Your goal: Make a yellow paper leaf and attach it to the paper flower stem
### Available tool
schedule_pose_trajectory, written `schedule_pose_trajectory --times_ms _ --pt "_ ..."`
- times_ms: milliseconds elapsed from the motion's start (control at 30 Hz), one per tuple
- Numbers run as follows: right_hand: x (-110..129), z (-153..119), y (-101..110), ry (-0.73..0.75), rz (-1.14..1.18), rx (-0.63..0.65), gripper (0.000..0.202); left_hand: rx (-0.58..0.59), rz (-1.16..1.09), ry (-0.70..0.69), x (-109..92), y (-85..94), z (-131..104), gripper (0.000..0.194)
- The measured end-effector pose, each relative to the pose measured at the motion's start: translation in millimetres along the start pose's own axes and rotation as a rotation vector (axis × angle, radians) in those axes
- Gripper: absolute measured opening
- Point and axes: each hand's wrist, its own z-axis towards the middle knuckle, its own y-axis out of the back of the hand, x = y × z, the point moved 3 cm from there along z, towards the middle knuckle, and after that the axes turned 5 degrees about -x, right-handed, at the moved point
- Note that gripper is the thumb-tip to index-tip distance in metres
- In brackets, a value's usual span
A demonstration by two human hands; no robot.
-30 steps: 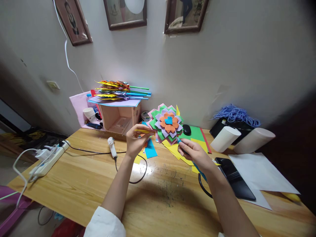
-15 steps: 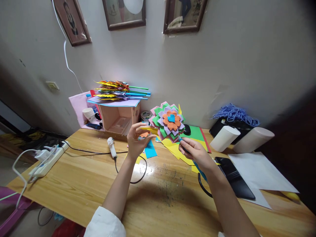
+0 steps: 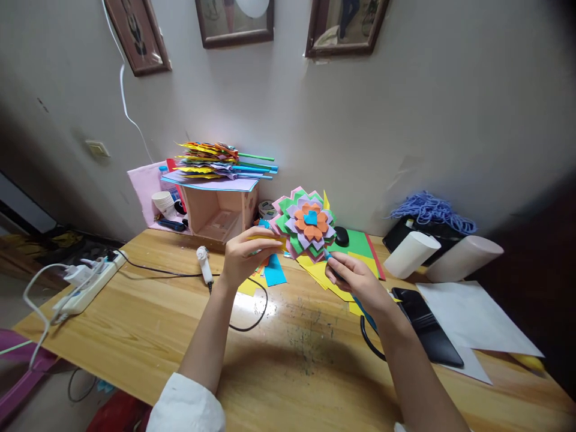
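Note:
A layered paper flower (image 3: 294, 225), with a blue centre and orange, lilac, green and pink petals, is held up above the table. Its blue stem (image 3: 363, 309) runs down through my right hand (image 3: 355, 279), which is closed round it just under the bloom. On the flower's left side my left hand (image 3: 243, 255) pinches a yellow paper piece (image 3: 261, 238) between thumb and fingers. Whether that piece is fixed to the flower I cannot tell. Another yellow paper tip (image 3: 326, 200) sticks up behind the petals at the upper right.
Several finished paper flowers (image 3: 209, 161) lie on a cardboard box (image 3: 220, 210). A white corded tool (image 3: 204, 265) lies left of my hands, blue paper (image 3: 275, 271) beside them. Right stand white rolls (image 3: 411, 254) and a black tablet (image 3: 427, 327). A power strip (image 3: 94, 285) sits at left.
My left hand has moved slightly left and its fingers have straightened over the yellow paper. My right hand keeps its hold on the stem. The camera view has shifted a little.

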Motion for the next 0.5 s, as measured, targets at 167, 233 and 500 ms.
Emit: schedule_pose_trajectory --times_ms 167,233,500 --pt "-0.2 0.2 -0.7 -0.009 -0.008 0.004 0.035 -0.017 -0.012 0.033 0.8 0.8 1.1 0.018" --pt "0.5 -0.2 -1.0 -0.010 -0.011 -0.002 0.035 -0.030 -0.042 0.063 2.0 0.5 0.8 0.015" --pt "2.8 -2.0 -1.3 -0.015 -0.007 -0.004 0.035 -0.126 -0.229 0.256 6.8 -5.1 -0.3 0.011"
